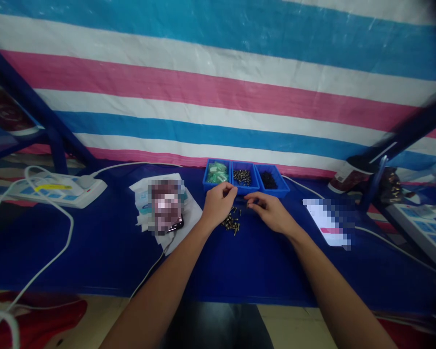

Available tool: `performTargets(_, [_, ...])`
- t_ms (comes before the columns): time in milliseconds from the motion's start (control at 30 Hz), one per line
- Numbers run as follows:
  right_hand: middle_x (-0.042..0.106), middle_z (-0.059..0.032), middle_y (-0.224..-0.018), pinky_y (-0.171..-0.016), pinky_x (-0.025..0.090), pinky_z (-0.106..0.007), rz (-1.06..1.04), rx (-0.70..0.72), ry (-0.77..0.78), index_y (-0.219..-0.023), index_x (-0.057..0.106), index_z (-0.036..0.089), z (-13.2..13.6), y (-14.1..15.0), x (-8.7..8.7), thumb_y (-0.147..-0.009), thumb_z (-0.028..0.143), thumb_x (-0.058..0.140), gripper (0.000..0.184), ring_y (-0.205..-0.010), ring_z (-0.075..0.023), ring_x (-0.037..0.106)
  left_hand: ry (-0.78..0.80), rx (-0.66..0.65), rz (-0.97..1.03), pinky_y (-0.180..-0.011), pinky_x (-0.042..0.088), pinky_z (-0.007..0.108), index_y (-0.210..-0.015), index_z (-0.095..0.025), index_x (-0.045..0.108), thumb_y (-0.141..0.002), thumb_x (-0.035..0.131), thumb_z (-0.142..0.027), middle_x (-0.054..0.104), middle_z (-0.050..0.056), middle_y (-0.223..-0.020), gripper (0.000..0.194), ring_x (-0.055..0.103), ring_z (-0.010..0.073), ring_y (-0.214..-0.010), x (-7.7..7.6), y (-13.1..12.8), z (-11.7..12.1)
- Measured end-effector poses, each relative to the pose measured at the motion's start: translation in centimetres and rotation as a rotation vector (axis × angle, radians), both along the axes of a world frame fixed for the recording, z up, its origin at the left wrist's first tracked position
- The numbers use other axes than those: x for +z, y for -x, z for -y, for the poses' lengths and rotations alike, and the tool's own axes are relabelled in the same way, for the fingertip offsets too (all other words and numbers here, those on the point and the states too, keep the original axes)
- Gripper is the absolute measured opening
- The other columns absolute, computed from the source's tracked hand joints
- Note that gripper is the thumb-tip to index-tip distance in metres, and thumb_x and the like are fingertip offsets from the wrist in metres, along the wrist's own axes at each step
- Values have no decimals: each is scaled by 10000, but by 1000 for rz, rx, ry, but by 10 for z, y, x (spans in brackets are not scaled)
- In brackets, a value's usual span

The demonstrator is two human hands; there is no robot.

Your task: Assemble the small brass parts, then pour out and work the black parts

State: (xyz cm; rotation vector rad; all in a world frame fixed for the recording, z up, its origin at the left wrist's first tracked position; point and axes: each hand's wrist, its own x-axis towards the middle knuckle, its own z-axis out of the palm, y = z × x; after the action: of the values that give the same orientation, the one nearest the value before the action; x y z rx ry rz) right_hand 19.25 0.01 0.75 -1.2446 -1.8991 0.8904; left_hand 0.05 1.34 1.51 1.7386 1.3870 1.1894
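My left hand [220, 203] is closed in a pinch in front of the blue bins, and whatever is between its fingertips is too small to make out. To its right, my right hand [268, 209] pinches a small brass-coloured piece that looks like a screw [247, 205]. Below and between the hands lies a loose pile of small brass and black screw-like pieces [231, 223]. Behind stand three joined blue bins: one with green-and-clear pieces [218, 173], one with small metal pieces [242, 177], one with black pieces [268, 180].
A phone on white paper [194, 220] lies at left, its screen blurred out. Another lit screen [323, 220] lies at right. White power strips [63, 189] and cables cross the blue table [247, 276]. A dark cup [349, 174] stands at the back right, before a striped sheet [218, 87].
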Motion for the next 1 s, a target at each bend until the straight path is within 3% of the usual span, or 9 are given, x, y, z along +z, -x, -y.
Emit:
performTargets(167, [621,16,-784,-525,349,-245,-531,-128,267,-945,653,208,-4,-1,0,-736,331,758,264,-572,-91,473,-44,-161,0,-608,429,249,-936,-184,653,-874,580,-269,654,-1,-794,128,572,113,-622,2,-5,4])
performTargets(267, [534,61,-640,-494,304,-237,-761,-162,430,-874,627,212,-5,1,1,-662,310,818,301,-504,-72,404,-90,-224,3,-620,453,247,-1033,-194,656,-840,643,-254,656,8,-878,202,559,99,-626,1,-7,6])
performTargets(400, [508,69,-598,-484,284,-234,-854,-148,554,-855,625,209,-2,5,5,-639,270,835,307,-480,-62,380,-149,-244,-4,-674,475,267,-1049,-213,676,-832,676,-254,668,25,-937,221,570,115,-694,-1,-9,6])
performTargets(600, [510,74,-625,-487,291,-231,-843,-92,586,-873,609,215,0,9,3,-673,296,812,296,-471,-53,386,-165,-241,-10,-712,484,279,-959,-204,697,-874,644,-294,687,26,-913,134,589,122,-719,0,-10,7])
performTargets(700, [540,57,-633,-491,312,-242,-654,-94,411,-949,614,216,1,9,4,-748,357,744,278,-485,-78,428,-151,-235,-23,-711,488,282,-950,-191,688,-877,641,-291,696,31,-914,133,599,127,-722,0,-9,6])
performTargets(867, [708,-58,-998,-648,452,-309,-94,-107,-192,-1123,666,236,6,6,12,-889,312,590,258,-733,-169,611,-126,-252,-65,-726,489,289,-965,-177,682,-889,616,-278,698,43,-904,142,609,138,-739,0,-8,4])
performTargets(1000, [729,-45,-1000,-727,486,-322,51,-48,-347,-1039,712,243,8,2,14,-934,289,541,206,-861,-197,653,-88,-279,-75,-735,479,292,-969,-170,672,-905,584,-276,689,42,-883,152,608,143,-743,0,-7,4])
